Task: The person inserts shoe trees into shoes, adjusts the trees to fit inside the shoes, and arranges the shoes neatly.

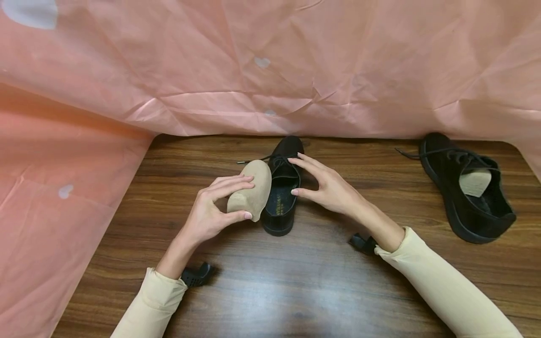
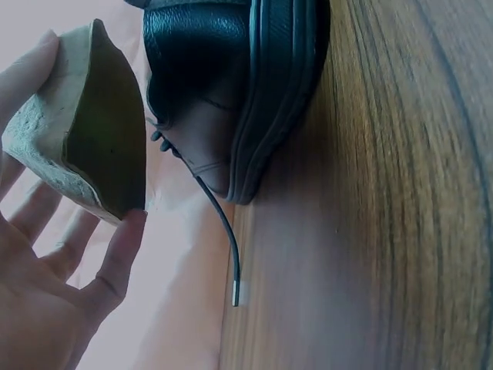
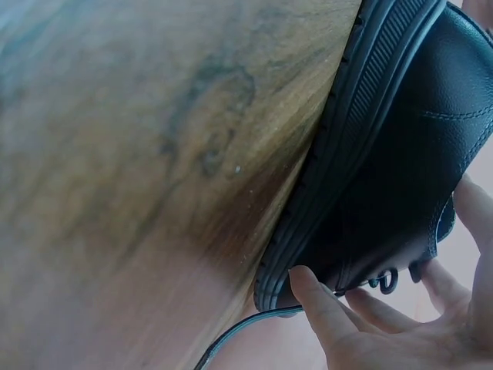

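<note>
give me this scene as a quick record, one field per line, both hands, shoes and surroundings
left hand: left hand grips a beige shoe insert
insert position: outside the middle shoe, by its opening's left side
right hand: right hand at that shoe's right side, fingers spread
middle shoe: black, upright, toe pointing away from the person
right-hand shoe: another black shoe, a pale insert inside
surface: brown wood-grain table
backdrop: pink sheet with pale hearts
</note>
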The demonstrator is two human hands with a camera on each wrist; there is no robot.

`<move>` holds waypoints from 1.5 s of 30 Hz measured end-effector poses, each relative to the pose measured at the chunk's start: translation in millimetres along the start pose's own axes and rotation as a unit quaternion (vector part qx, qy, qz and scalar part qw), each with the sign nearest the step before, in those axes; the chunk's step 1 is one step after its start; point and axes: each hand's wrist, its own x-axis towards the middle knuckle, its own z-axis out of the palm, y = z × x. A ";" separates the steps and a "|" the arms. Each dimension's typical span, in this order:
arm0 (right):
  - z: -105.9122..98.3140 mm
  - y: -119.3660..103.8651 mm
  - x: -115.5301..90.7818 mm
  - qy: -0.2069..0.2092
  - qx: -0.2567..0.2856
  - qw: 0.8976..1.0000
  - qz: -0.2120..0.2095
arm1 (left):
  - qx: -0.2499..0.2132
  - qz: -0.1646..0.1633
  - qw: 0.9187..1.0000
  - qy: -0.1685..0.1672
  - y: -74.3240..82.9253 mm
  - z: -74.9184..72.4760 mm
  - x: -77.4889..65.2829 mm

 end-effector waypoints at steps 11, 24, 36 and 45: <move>0.8 1.6 -0.6 0.006 -0.001 1.000 -0.005 | 0.008 0.002 1.000 -0.019 14.2 2.2 -7.2; -0.3 2.0 0.9 0.007 0.002 1.000 -0.011 | -0.005 0.022 0.999 -0.031 24.7 4.0 -9.9; 0.6 7.2 0.0 0.027 0.003 0.999 -0.024 | -0.013 0.033 0.998 -0.046 32.7 11.0 -9.8; -1.0 8.1 1.3 0.030 0.009 0.999 -0.030 | -0.016 0.032 0.998 -0.049 34.3 15.2 -8.1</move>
